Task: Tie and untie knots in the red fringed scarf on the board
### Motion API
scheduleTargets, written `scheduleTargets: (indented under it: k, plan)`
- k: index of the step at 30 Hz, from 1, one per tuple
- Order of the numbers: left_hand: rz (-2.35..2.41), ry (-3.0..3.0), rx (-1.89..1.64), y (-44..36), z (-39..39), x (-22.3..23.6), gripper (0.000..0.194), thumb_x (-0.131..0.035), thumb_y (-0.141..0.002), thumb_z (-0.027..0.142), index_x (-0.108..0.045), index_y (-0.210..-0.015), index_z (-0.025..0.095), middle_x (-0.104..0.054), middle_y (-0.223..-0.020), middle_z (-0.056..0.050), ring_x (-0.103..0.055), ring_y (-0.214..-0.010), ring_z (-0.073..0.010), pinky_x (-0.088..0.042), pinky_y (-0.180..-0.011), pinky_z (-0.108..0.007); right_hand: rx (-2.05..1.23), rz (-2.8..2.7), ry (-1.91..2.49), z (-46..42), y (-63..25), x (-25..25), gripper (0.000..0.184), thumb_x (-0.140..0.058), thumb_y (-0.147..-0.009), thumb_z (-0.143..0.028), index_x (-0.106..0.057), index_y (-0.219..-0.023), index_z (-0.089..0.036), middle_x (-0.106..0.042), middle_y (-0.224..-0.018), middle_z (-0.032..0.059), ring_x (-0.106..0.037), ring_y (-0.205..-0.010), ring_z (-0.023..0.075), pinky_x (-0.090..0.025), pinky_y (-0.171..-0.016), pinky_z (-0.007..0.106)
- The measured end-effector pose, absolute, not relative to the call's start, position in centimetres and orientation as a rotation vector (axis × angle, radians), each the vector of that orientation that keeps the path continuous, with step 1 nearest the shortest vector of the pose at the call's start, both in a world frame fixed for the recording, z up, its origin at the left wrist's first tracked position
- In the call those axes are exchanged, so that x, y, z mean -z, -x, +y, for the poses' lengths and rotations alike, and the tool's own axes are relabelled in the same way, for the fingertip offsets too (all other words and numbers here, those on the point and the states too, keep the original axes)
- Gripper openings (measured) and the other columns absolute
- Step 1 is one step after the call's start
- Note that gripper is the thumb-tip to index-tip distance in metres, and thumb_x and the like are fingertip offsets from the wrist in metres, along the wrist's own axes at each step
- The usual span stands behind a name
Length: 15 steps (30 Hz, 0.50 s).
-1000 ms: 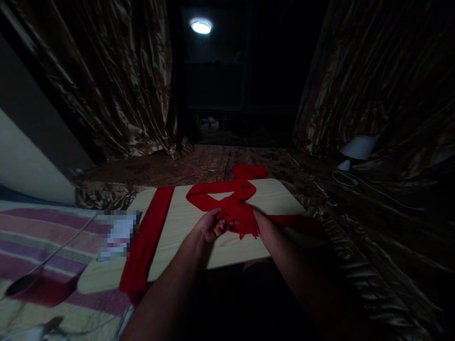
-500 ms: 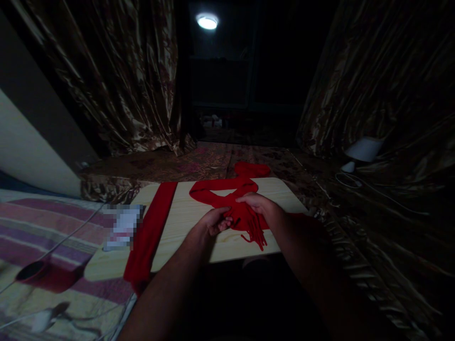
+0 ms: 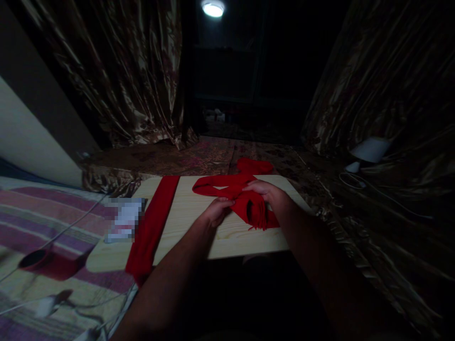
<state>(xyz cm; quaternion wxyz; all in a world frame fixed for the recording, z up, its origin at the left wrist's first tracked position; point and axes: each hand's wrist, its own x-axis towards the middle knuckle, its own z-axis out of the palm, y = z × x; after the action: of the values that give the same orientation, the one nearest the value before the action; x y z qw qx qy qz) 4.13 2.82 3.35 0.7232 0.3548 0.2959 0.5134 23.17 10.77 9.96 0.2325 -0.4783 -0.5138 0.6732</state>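
A red fringed scarf [image 3: 245,210] lies looped over the pale wooden table [image 3: 202,241]. My left hand [image 3: 217,210] is closed on the left edge of the scarf near its fringed end. Across from it, my right hand [image 3: 262,188] grips the scarf from the right, thumb on top. Between and below the hands the fringed end bulges and curls, with a dark gap in it. One loop of the scarf reaches past the table's far edge. A wide red strip of cloth [image 3: 156,218] crosses the table's left side and hangs over the front edge.
A blurred-out white packet or paper [image 3: 124,220] rests at the table's left edge. On the striped bedding [image 3: 21,227] sit a dark red cylindrical object [image 3: 53,264], a white plug [image 3: 46,305] and cables. A white lamp [image 3: 371,150] with a cord stands at right. Patterned curtains [image 3: 149,71] hang behind.
Both hands have moved slightly up and away, keeping hold of the scarf. Its fringe, spread toward the table's front before, is now curled over and bunched. The view has tilted slightly.
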Motion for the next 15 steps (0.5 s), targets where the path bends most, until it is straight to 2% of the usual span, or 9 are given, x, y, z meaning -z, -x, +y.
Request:
scheduleTargets:
  k: [3, 7, 11, 15]
  plan:
    - [0.559, -0.701, -1.204, -4.7, 2.3, -3.2, 0.018, -0.084, -0.059, 0.016, -0.072, -0.07, 0.01, -0.074, -0.076, -0.007, -0.067, -0.072, -0.0132, -0.051, -0.078, -0.023, -1.844, -1.434, 1.345, 11.5, -23.5, -9.8, 0.021, -0.064, -0.082, -0.002, -0.071, -0.101, -0.009, -0.076, -0.077, 0.005, -0.068, -0.058, 0.0148, -0.059, -0.069, 0.026]
    - [0.541, -0.604, -1.209, -4.5, 2.2, -3.2, 0.021, -0.083, -0.06, 0.014, -0.073, -0.079, 0.012, -0.074, -0.078, -0.004, -0.067, -0.068, -0.0111, -0.052, -0.072, -0.021, -1.876, -1.386, 1.339, 11.6, -24.0, -9.4, 0.021, -0.063, -0.084, -0.002, -0.07, -0.102, -0.009, -0.076, -0.077, 0.0052, -0.069, -0.059, 0.0144, -0.059, -0.073, 0.027]
    - [0.711, -0.729, -0.971, -2.9, 2.2, -3.6, 0.028, -0.088, -0.06, 0.022, -0.075, -0.081, 0.009, -0.075, -0.078, -0.008, -0.068, -0.065, -0.0132, -0.053, -0.065, -0.022, -1.982, -1.313, 1.409, 11.0, -24.7, -8.8, 0.017, -0.058, -0.086, -0.004, -0.07, -0.097, -0.008, -0.075, -0.074, 0.0076, -0.07, -0.061, 0.0177, -0.061, -0.075, 0.033]
    - [0.735, -0.938, -0.708, -0.7, 1.4, -4.8, 0.03, -0.092, -0.056, 0.024, -0.076, -0.076, 0.009, -0.076, -0.077, -0.011, -0.071, -0.069, -0.0176, -0.055, -0.072, -0.026, -1.937, -1.31, 1.44, 10.6, -25.0, -8.3, 0.015, -0.061, -0.085, -0.004, -0.07, -0.095, -0.009, -0.075, -0.072, 0.0076, -0.071, -0.063, 0.019, -0.061, -0.073, 0.033]
